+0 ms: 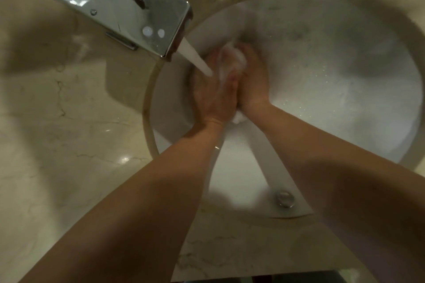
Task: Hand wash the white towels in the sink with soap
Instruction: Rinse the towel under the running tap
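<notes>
i judge this the scrub-and-rinse step; my left hand (pixel 212 94) and right hand (pixel 251 80) press together, fingers curled round a bunched white towel (pixel 232 62) at frame centre, under the faucet (pixel 128 14) stream in the sink (pixel 345 76); next, keep kneading, then wring.

Beige marble countertop (pixel 57 122) with thin dark veins, spreading left of and below the hands. Glossy, catching small glints of overhead light. Dim and shadowed toward the far right corner.
</notes>
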`<action>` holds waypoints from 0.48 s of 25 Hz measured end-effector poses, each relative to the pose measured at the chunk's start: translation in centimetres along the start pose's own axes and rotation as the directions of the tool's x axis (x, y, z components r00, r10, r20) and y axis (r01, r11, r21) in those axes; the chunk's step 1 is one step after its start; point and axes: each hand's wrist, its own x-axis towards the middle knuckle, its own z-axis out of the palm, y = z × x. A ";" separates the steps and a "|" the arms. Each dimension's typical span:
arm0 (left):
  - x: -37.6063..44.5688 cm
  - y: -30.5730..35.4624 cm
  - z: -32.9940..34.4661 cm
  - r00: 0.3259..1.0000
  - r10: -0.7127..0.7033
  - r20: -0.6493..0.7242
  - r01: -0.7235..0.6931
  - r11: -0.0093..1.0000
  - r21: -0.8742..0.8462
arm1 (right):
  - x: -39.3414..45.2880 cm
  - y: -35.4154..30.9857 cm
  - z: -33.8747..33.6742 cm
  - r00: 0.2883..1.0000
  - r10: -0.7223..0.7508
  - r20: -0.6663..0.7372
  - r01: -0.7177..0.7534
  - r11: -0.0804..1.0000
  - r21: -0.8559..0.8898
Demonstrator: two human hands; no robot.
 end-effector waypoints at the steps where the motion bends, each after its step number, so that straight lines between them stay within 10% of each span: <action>1: 0.0 0.1 0.2 1.000 -0.012 -0.016 0.013 0.999 0.041 | 0.5 0.3 -0.1 0.999 0.031 0.024 -0.031 0.999 -0.014; 8: 1.0 -0.3 0.7 0.991 0.091 -0.096 -0.071 0.977 0.200 | 3.8 1.3 0.2 0.994 -0.052 0.096 0.077 0.955 -0.285; 12: 1.3 -0.2 0.4 0.993 0.103 -0.048 -0.096 0.985 0.140 | 3.0 0.4 -0.1 0.999 0.029 0.040 -0.029 0.999 0.014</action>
